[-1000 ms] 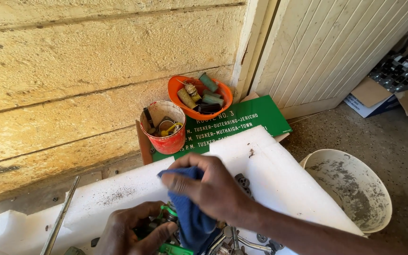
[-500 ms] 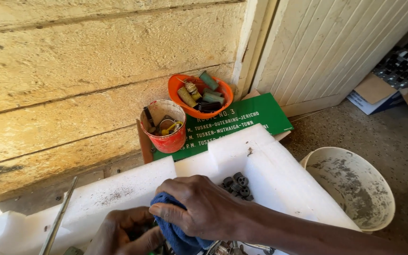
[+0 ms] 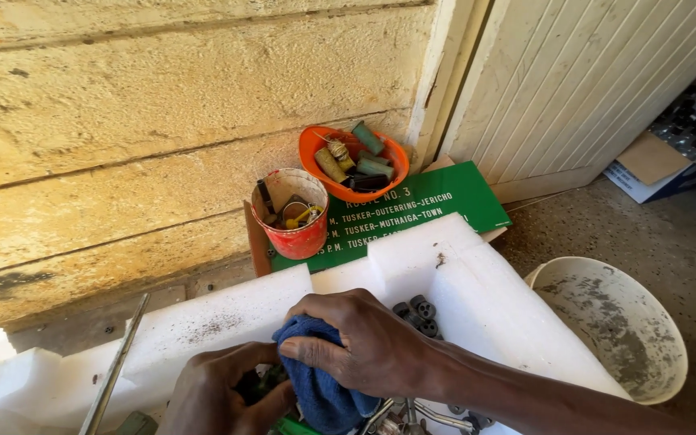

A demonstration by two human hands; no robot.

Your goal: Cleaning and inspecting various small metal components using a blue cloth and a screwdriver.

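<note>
Wiping underway: your right hand (image 3: 368, 348) clamps the blue cloth (image 3: 316, 387); left hand (image 3: 223, 395) apparently grips the green part (image 3: 292, 425). Next, hold firmly.

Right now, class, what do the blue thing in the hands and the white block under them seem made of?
The blue cloth, gripped by the right hand, looks like soft woven fabric: it bunches and folds. The white block looks like matte foam packing: thick, moulded edges, dirt specks.

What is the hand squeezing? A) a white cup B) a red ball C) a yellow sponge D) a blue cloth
D, the right hand is wrapped around a bunched blue cloth, pressing it down beside the left hand.
</note>
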